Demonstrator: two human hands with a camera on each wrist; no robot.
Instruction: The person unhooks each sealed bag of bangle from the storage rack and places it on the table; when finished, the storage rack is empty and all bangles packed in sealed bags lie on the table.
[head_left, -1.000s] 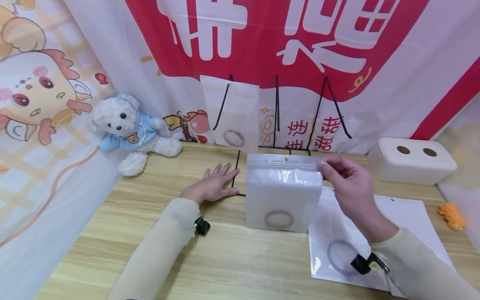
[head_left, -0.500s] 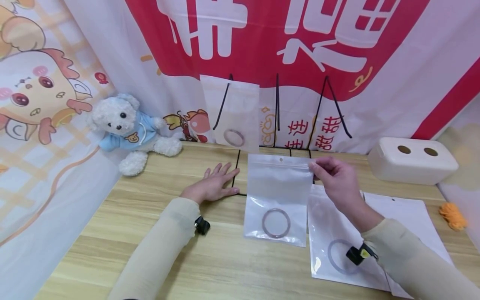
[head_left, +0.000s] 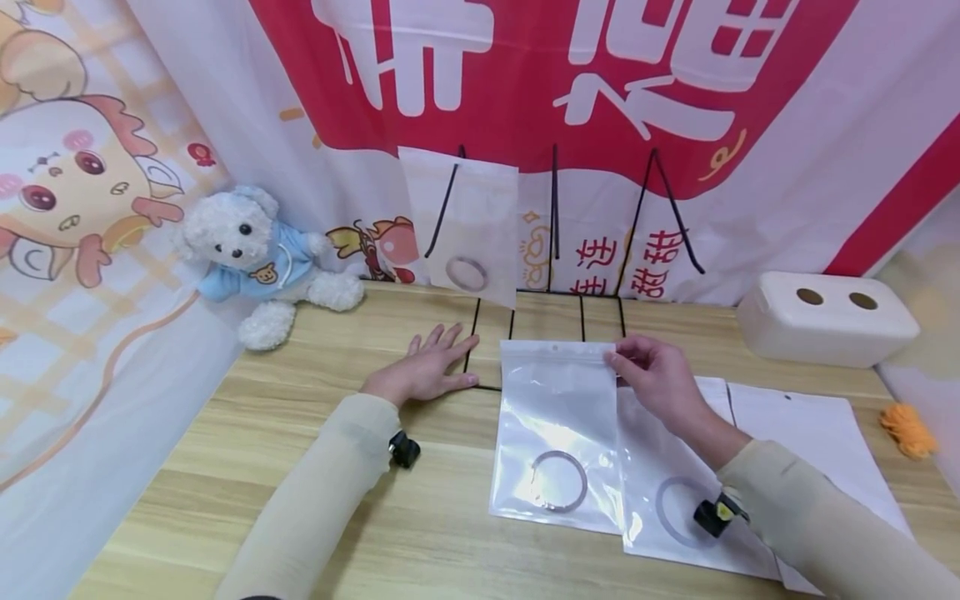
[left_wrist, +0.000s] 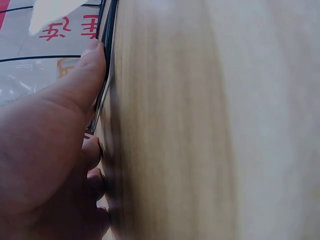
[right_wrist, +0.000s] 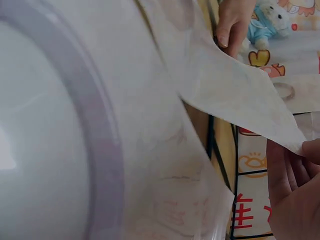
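In the head view, my right hand point(head_left: 663, 383) pinches the top right corner of a clear zip bag point(head_left: 558, 400) with a mauve bangle point(head_left: 585, 483) low inside it. The bag leans toward me, its right edge over another bag. With fingers spread, my left hand point(head_left: 423, 371) lies on the table at the left side of a black wire display rack point(head_left: 622, 318). Its thumb touches the rack's base in the left wrist view. A similar bag point(head_left: 476, 196) with a bangle hangs on the rack's left hook. In the right wrist view, a nearby bangle point(right_wrist: 102, 135) fills the left side.
Flat white bags point(head_left: 802, 442) lie at the right, one holding a bangle point(head_left: 662, 508). A cream box point(head_left: 817, 333) with two round holes stands behind them, near an orange yarn bundle point(head_left: 907, 431). A white plush bear point(head_left: 262, 258) sits at the back left.
My right hand has moved left and a little toward me. The zip bag has come down from the rack's front, its lower edge shifting nearer. My left hand has stayed put.
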